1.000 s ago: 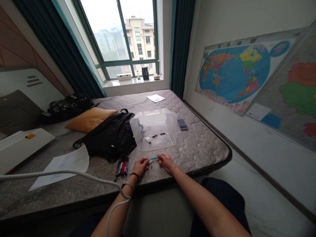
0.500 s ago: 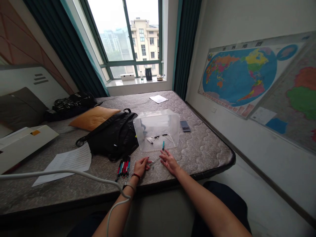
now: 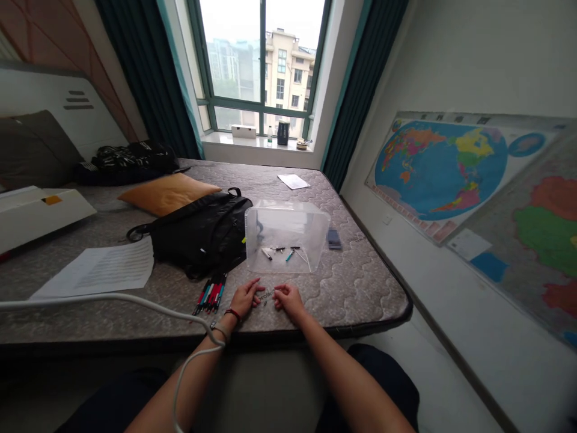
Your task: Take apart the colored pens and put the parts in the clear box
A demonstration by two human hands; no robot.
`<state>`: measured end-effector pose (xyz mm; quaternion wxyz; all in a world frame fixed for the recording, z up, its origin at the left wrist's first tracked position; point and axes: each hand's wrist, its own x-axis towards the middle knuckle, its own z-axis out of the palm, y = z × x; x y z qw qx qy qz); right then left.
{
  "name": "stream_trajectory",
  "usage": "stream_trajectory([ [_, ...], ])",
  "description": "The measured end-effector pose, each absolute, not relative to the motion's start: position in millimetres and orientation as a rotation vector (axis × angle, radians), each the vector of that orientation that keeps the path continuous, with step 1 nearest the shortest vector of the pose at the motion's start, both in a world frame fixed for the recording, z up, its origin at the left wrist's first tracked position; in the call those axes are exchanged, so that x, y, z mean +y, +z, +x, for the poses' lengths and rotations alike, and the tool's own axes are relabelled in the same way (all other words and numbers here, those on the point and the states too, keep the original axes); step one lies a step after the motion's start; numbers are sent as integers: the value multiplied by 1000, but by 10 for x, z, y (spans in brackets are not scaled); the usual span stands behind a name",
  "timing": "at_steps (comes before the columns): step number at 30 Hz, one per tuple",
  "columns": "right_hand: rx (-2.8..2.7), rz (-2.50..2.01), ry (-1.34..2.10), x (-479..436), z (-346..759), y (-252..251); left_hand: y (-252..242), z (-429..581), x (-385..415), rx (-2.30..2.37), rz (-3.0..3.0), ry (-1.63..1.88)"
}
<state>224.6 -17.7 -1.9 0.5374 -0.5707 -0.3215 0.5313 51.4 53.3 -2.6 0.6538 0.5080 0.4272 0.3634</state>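
Teal curtains (image 3: 148, 78) flank a bright window (image 3: 261, 54).

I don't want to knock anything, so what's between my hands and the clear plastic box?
In the head view, only bare mattress separates the left hand and right hand from the clear box.

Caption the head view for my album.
Left hand and right hand hold a small part on a mattress before a clear box.

The tiny piece (image 3: 267, 295) between left hand (image 3: 244, 297) and right hand (image 3: 286, 299) is too small to tell, perhaps a pen part; the dark card (image 3: 334, 239) is blurred.
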Motion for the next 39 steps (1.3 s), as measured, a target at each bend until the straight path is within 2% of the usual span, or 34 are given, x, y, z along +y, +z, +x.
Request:
stream_trajectory([
  [6, -1210, -1659, 1076, -146, 2260, 50, -119, 490, 548, 1010, 1183, 882],
  [12, -1796, -1943, 129, -449, 2754, 217, -71, 478, 466, 1077, 1268, 872],
  [15, -1872, -1974, -96, -642, 2893, 193, -25, 473, 356, 1156, 1434, 865],
  [20, -1842, -2071, -177, -696, 2897, 156, 173, 605, 363, 1360, 1734, 800],
  [27, -1840, -2092, -179, -657, 2912, 166, 529, 1062, 1045, 1411, 1970, 672],
  [33, -1822, -2097, -159, -656, 2933, 146, 507, 1322, 1475, 1601, 2004, 620],
  [39, -1805, -2091, -155, -646, 2944, 128, 497, 1395, 1427, 1707, 2076, 572],
])
